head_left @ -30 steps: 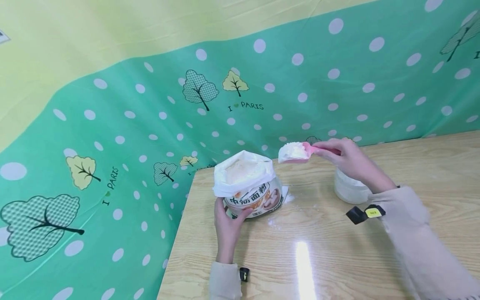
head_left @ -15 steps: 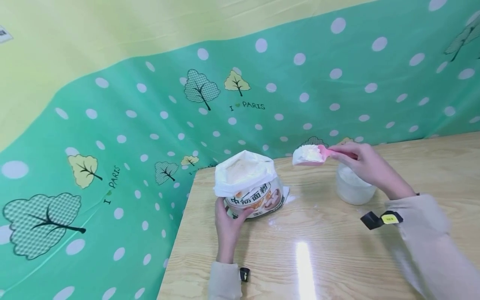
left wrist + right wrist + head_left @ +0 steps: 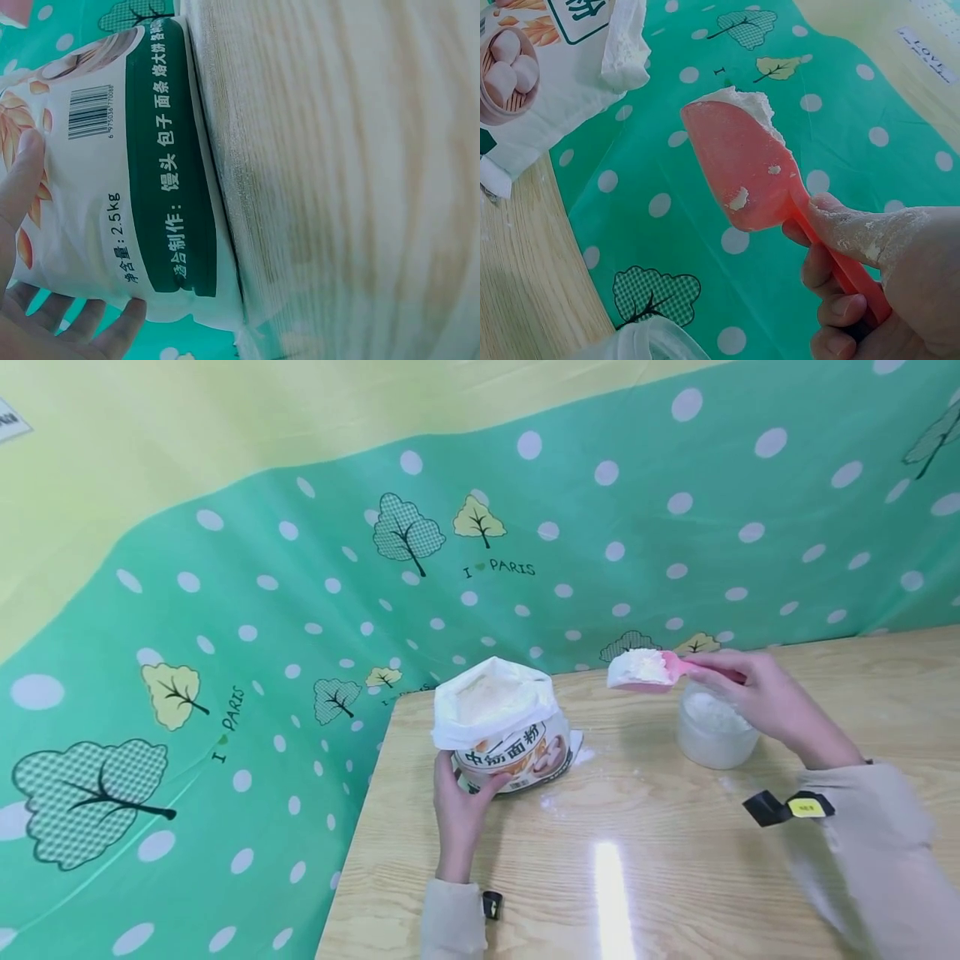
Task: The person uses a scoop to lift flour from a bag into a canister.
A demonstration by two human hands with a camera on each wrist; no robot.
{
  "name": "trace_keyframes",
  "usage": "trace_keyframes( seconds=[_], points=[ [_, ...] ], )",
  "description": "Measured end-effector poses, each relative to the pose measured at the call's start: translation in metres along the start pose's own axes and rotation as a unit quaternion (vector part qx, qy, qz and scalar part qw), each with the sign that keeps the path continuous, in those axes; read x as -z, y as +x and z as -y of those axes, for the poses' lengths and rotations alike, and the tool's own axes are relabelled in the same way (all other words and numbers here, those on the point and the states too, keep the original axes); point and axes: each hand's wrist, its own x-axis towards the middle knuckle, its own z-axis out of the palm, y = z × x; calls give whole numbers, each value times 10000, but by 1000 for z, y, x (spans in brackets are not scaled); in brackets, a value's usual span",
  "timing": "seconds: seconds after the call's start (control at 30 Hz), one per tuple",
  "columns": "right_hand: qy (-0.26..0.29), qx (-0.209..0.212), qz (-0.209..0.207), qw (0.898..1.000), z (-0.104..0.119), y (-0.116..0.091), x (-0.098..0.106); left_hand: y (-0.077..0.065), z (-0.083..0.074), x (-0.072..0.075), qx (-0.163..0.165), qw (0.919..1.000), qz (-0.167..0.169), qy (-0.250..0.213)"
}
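A pink scoop (image 3: 670, 672) heaped with white flour (image 3: 637, 665) is in the air, its handle in the grip of my right hand (image 3: 776, 702). The right wrist view shows bits of flour on the scoop's underside (image 3: 739, 165) and on my thumb (image 3: 862, 232). Below the hand stands a translucent jar (image 3: 716, 743) with white powder inside. At left, an open flour bag (image 3: 525, 760) sits upright, its white top folded outward. My left hand (image 3: 461, 814) holds the bag's lower left side, thumb on the printed front (image 3: 90, 172), fingers round the side.
Everything stands on a wood-grain table (image 3: 540, 877). Spilled flour (image 3: 551, 806) dusts the tabletop just right of the bag. Behind and to the left hangs a green dotted cloth (image 3: 300, 568) with printed trees.
My right hand has carried the loaded scoop to the right, away from the bag and closer to the jar. My left hand stays on the bag.
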Motion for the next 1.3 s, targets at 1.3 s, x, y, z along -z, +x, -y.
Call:
trace_keyframes(
  seconds=[1.3],
  points=[
    [-89,-473,-305,9984,-35,-33,19,0,1,0,-32,10000,-26,-20]
  ],
)
